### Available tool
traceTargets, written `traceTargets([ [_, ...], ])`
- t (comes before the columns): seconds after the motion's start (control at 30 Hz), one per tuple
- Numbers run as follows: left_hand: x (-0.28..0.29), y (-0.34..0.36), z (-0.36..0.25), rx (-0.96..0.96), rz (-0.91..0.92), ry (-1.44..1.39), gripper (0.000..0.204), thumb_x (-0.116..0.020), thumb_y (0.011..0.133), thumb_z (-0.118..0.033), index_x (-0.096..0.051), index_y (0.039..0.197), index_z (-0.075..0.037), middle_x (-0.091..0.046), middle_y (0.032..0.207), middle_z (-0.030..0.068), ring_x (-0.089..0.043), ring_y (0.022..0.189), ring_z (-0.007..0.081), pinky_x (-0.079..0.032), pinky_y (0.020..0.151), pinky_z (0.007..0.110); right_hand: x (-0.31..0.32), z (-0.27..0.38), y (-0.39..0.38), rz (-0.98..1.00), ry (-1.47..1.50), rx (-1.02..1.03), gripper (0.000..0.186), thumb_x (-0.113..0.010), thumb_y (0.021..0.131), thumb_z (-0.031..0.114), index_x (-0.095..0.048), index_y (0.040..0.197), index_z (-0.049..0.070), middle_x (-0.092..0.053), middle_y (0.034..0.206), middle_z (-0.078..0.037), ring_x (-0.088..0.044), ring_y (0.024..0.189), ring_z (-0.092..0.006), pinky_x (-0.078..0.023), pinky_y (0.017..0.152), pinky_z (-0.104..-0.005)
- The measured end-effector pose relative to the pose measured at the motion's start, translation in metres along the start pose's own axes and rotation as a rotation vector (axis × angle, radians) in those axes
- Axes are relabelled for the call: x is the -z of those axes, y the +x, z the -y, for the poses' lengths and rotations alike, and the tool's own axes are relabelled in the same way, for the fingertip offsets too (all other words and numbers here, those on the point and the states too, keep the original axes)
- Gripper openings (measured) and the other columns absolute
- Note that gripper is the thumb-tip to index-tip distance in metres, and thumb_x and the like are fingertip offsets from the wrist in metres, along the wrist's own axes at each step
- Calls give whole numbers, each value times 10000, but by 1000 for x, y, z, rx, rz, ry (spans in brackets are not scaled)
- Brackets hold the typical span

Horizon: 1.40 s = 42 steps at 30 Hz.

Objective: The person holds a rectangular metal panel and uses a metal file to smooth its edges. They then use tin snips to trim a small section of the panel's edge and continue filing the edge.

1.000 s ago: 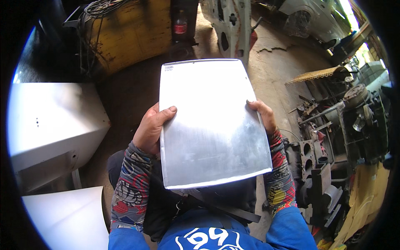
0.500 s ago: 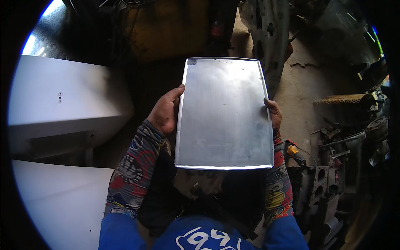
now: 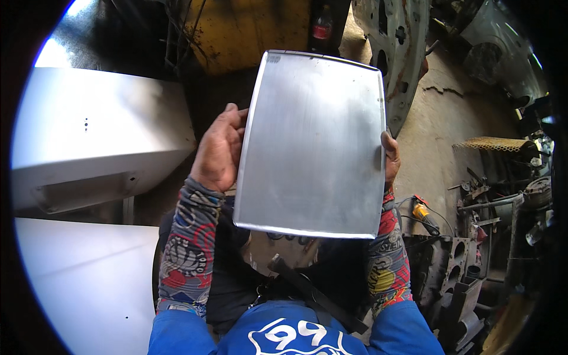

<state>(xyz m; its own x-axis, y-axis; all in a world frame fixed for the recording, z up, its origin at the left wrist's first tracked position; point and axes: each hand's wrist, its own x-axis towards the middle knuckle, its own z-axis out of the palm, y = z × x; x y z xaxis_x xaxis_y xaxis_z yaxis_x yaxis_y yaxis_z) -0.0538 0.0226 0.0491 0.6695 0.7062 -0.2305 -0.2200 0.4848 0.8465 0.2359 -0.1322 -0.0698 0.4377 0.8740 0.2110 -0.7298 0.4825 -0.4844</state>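
A shallow rectangular sheet-metal panel (image 3: 313, 148) with folded edges is held up in front of me, tilted slightly clockwise. Its bare grey face is towards me, and a small dark marking shows at the upper left corner. My right hand (image 3: 390, 158) grips the right edge, thumb at the rim and fingers hidden behind. At the left edge, my left hand (image 3: 218, 151) supports the panel with its fingers partly behind it; the thumb stands off the face and the palm shows.
White body panels (image 3: 89, 266) lie at my left, one with a recess (image 3: 89, 190). A rusty perforated metal frame (image 3: 399, 65) and a dark bottle (image 3: 321, 29) are ahead. A yellow power tool (image 3: 423, 214) with a cord and piled metal scrap (image 3: 467, 278) are at right.
The panel has tilted clockwise and shifted slightly upward in view. My left thumb has come off its edge, and that palm shows more. My right hand keeps its grip.
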Motion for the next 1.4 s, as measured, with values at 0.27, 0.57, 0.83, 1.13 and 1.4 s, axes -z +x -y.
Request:
traceTargets([
  [0.27, 45, -47, -5, -2, -285, 266, 499, -381, 1032, -479, -586, 1222, -66, -664, 1106, 96, -646, 940, 194, -498, 797, 339, 5, -9, 17, -10, -311, 379, 258, -597, 968, 181, -672, 1129, -6, -688, 1136, -150, -682, 1003, -260, -592, 843, -396],
  [0.57, 30, -29, 2, -37, -219, 262, 394, -466, 1011, -384, -606, 1225, -83, -652, 1118, 54, -590, 944, 157, -448, 832, 328, -34, -11, 14, -150, -226, 306, 351, -605, 919, 266, -665, 1129, -8, -700, 1079, -123, -673, 980, -236, -563, 828, -361],
  [0.83, 15, -14, 15, -189, -342, 545, 474, -569, 964, -351, -528, 1322, -42, -586, 1252, 116, -554, 1083, 187, -419, 938, 360, -31, -10, 15, -90, -278, 422, 343, -609, 917, 267, -661, 1125, -1, -690, 1083, -127, -667, 984, -240, -563, 824, -356],
  [1.13, 5, -9, 23, -264, -398, 608, 457, -594, 957, -310, -518, 1326, -51, -562, 1227, 98, -540, 1117, 185, -425, 935, 336, -24, -2, 19, -127, -219, 404, 315, -589, 950, 247, -652, 1114, -14, -677, 1088, -122, -660, 1003, -239, -576, 846, -381],
  [1.4, 9, -11, 21, -346, -408, 559, 368, -563, 980, -278, -562, 1288, -77, -612, 1239, 83, -586, 1126, 186, -438, 929, 328, -35, -1, 17, -67, -225, 411, 332, -590, 921, 241, -639, 1139, -4, -669, 1108, -140, -656, 1015, -266, -555, 863, -392],
])
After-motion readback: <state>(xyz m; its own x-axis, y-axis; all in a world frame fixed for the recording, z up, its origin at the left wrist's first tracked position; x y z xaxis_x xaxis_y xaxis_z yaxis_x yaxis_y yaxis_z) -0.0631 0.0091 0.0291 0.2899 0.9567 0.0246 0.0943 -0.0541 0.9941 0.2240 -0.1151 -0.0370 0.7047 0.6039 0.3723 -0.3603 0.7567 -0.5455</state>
